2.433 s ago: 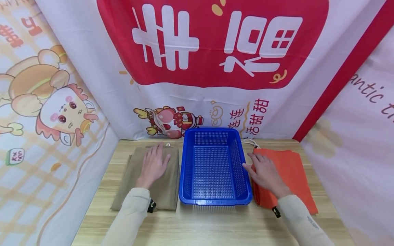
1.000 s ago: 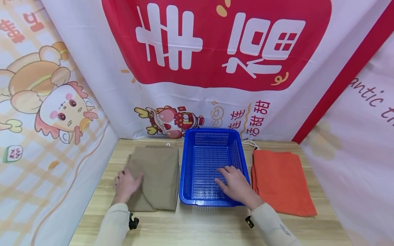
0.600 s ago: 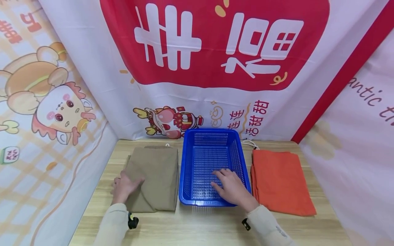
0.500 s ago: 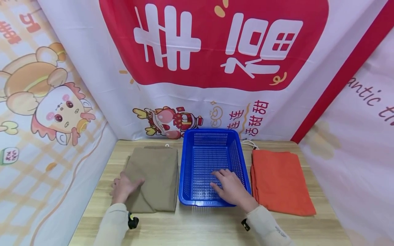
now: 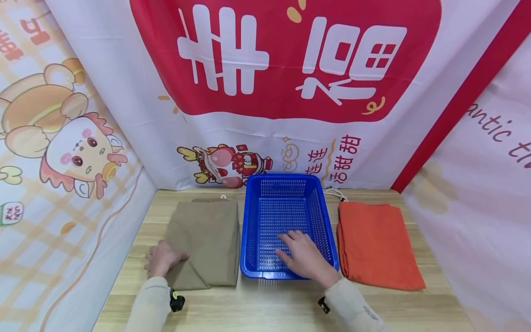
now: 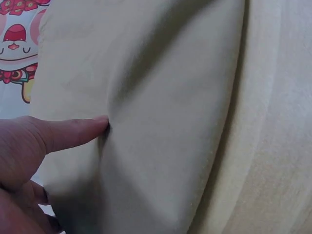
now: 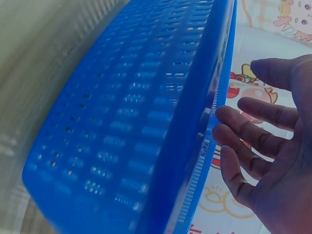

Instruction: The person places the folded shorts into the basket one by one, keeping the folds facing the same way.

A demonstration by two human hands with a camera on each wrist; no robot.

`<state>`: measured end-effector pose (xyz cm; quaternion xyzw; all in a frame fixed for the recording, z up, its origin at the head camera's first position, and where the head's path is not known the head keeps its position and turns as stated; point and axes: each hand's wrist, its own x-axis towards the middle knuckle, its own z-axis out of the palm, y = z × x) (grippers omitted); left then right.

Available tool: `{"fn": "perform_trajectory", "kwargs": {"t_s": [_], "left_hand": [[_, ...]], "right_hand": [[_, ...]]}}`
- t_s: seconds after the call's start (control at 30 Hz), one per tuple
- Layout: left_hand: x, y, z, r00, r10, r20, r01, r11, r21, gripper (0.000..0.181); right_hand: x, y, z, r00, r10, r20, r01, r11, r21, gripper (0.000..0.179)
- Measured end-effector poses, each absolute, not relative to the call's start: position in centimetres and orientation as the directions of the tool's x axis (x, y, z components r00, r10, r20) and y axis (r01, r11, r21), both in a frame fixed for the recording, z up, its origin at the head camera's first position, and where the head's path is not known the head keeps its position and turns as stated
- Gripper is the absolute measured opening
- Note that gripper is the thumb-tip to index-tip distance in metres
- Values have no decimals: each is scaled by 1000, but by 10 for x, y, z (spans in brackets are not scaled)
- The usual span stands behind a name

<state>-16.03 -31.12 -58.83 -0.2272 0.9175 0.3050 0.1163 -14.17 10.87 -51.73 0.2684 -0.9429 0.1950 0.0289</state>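
A folded khaki cloth lies on the left of the table. At its left edge, my left hand pinches it, thumb on top and the other fingers by the side. The left wrist view shows the thumb pressing a crease into the fabric; the fingertips are hidden behind the cloth. In the middle stands a blue plastic basket with perforated walls and nothing inside. Over its near right part hovers my right hand, fingers loosely spread and holding nothing. Right of the basket lies a folded orange cloth.
A white cord lies behind the orange cloth, near the basket's far right corner. Printed white-and-red fabric hangs behind the wooden table, with more printed fabric at both sides.
My left hand has moved from the top of the khaki cloth to its left edge, then slightly nearer. My right hand has shifted from between basket and orange cloth leftward over the basket.
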Motion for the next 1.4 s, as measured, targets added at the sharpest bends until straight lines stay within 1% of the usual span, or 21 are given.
{"fn": "perform_trajectory", "kwargs": {"t_s": [0.17,0.4,0.67,0.93,1.07,1.27,1.4], "left_hand": [[-159,-313,-591,-872,-342,-351,-483,719,500,77],[-160,-318,-592,-892,-314,-326,-449,708,546,68],[-157,-327,-592,-909,-283,-305,-412,712,569,57],[-154,-333,-589,-897,-272,-349,-434,697,571,60],[-152,-338,-590,-905,-259,-337,-415,709,570,60],[-148,-344,-587,-920,-226,-319,-376,737,562,66],[-144,-348,-583,-924,-207,-322,-364,741,565,68]], "right_hand": [[-142,99,-515,-854,-504,131,-515,780,-356,40],[-143,82,-508,-835,-537,119,-539,756,-371,41],[-141,54,-493,-809,-581,89,-565,726,-392,44],[-140,18,-492,-761,-638,120,-624,666,-409,46],[-138,1,-495,-737,-661,139,-652,641,-405,47],[-133,-21,-501,-736,-670,99,-640,640,-424,47],[-128,-35,-506,-732,-678,62,-624,632,-459,51]]}}
